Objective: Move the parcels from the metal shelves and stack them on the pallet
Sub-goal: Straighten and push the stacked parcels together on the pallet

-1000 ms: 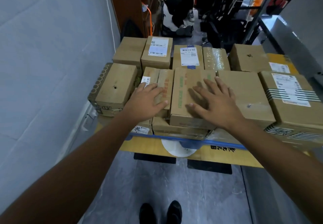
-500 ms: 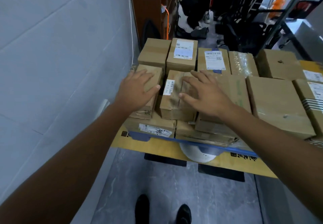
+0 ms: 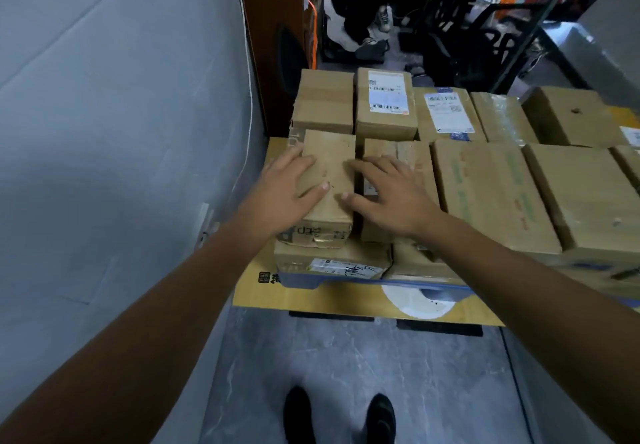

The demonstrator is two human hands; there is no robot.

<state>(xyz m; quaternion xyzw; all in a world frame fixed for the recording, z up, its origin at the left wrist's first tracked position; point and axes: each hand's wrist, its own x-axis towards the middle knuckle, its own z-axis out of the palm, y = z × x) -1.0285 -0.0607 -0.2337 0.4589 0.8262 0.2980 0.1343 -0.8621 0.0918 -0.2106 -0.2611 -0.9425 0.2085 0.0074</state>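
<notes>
Parcels in brown cardboard (image 3: 581,194) fill the middle and right of the frame. They sit side by side in at least two layers on a blue pallet (image 3: 429,284). The pallet carries a yellow printed cardboard sheet (image 3: 298,294) and stands on the grey marbled floor (image 3: 346,374).

At the near left corner of the stack, in the centre of the frame, lies a narrow brown cardboard parcel (image 3: 332,156) with torn tape on its near end. It rests on a flatter box with a scribbled white label (image 3: 332,263).

The left hand (image 3: 277,201) lies against the narrow parcel's upper left edge. Its fingers (image 3: 294,158) run fairly straight along that edge and its thumb lies across the top. The right hand (image 3: 398,198) rests flat with fingers (image 3: 381,166) spread wide, mostly on the neighbouring brown parcel (image 3: 415,153) just to the right. Its thumb tip reaches over the gap onto the narrow parcel's top. Neither hand curls round anything.

Further right sits a large brown box with green print (image 3: 485,194). Behind the narrow parcel stand a plain taped box (image 3: 323,101) and a box with a white shipping label (image 3: 384,104).

A grey wall (image 3: 104,132) takes the left of the frame, with a thin white cable (image 3: 250,97) running down it. Two black shoes (image 3: 301,412) show at the bottom edge. At the top, a person in dark clothes (image 3: 349,4) sits.
</notes>
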